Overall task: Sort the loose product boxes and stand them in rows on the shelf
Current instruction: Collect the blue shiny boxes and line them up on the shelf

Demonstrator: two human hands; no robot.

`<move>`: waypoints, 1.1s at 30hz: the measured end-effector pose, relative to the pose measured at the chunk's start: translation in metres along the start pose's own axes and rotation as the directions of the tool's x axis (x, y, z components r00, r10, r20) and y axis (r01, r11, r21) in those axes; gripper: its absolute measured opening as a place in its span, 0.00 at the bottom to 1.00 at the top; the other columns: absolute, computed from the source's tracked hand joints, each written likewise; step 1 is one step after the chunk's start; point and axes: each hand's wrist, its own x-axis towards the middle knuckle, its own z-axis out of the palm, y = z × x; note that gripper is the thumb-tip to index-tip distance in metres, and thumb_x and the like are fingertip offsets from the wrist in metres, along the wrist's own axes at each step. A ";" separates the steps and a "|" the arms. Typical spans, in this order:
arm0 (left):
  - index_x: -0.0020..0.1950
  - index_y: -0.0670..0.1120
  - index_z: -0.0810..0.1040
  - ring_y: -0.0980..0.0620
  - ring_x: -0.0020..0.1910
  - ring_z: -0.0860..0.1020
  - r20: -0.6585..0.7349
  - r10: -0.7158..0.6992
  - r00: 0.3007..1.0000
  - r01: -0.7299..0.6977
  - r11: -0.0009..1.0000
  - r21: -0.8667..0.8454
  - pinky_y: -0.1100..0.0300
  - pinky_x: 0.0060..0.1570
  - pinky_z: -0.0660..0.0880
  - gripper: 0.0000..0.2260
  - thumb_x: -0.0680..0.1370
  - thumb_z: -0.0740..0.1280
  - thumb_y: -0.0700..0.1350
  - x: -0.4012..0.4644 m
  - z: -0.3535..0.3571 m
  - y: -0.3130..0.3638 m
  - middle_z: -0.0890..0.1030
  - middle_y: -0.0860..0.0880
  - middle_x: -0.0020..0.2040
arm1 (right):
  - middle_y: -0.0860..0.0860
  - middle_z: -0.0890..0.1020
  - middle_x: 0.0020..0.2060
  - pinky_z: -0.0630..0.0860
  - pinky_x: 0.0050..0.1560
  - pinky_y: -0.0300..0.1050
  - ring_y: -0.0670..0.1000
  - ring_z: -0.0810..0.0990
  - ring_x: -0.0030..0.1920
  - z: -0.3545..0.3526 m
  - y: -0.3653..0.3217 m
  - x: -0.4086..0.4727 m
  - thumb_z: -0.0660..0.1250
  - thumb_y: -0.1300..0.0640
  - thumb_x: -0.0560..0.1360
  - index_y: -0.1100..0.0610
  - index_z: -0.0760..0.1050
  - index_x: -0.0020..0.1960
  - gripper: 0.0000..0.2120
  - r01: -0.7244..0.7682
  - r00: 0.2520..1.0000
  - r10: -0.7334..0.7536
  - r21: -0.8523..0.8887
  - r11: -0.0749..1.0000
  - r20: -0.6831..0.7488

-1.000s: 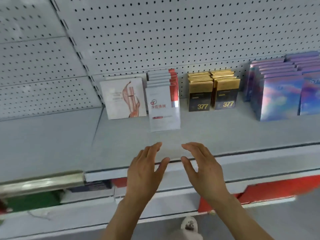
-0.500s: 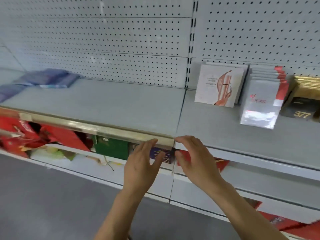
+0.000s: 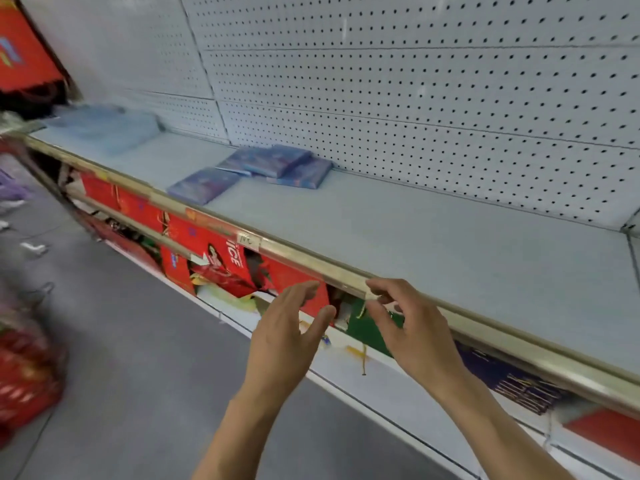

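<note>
Both hands hang in front of the shelf's front edge with nothing in them. The left hand (image 3: 289, 336) has its fingers loosely spread, thumb out to the right, an open grip holding no box. The right hand (image 3: 410, 332) is much the same, its fingers bent a little and hovering just at the gold price rail (image 3: 304, 259); whether they touch it I cannot tell.

The loose product boxes are well away to the far left along the shelf (image 3: 433, 244). Three blue boxes lie flat: one nearest the front edge (image 3: 204, 185), and two further back by the pegboard, one (image 3: 265, 160) lapping onto the other (image 3: 304, 173). They are scattered at odd angles, lying down, not stood in a row, so I judge they await sorting. Further left sits a blurred pale blue heap (image 3: 107, 131); what it is I cannot make out.

Between the hands and those boxes the shelf top gives plenty of open room for reaching or sliding. The pegboard back wall (image 3: 415, 116) bounds it behind, the raised rail in front. That rail is the edge to watch, I would say: a box dragged forward would catch on it. Below, the lower shelf is crowded with red packaging (image 3: 221, 258).
</note>
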 end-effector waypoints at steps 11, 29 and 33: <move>0.64 0.54 0.74 0.61 0.49 0.78 -0.058 -0.070 0.996 0.067 0.996 -0.063 0.65 0.51 0.76 0.16 0.77 0.68 0.52 0.131 -0.055 -0.101 0.80 0.58 0.54 | 0.37 0.77 0.54 0.75 0.56 0.45 0.39 0.75 0.54 0.099 -0.033 0.147 0.63 0.52 0.78 0.44 0.73 0.61 0.12 -0.001 0.998 -0.001 0.032 0.999 0.069; 0.73 0.50 0.66 0.46 0.69 0.67 0.158 -0.121 0.980 0.054 0.924 0.378 0.49 0.66 0.65 0.29 0.75 0.68 0.58 0.431 -0.093 -0.296 0.69 0.48 0.70 | 0.45 0.79 0.55 0.75 0.53 0.41 0.43 0.78 0.49 0.242 -0.041 0.403 0.67 0.56 0.76 0.51 0.75 0.59 0.12 -0.285 0.955 0.267 0.158 0.945 0.126; 0.76 0.49 0.60 0.42 0.72 0.62 0.172 -0.239 0.956 0.133 0.871 0.473 0.48 0.69 0.60 0.40 0.70 0.70 0.64 0.477 -0.097 -0.339 0.64 0.46 0.74 | 0.48 0.74 0.59 0.76 0.57 0.49 0.48 0.78 0.51 0.265 -0.044 0.439 0.69 0.58 0.74 0.54 0.71 0.64 0.19 -0.406 0.911 0.410 0.254 0.878 0.038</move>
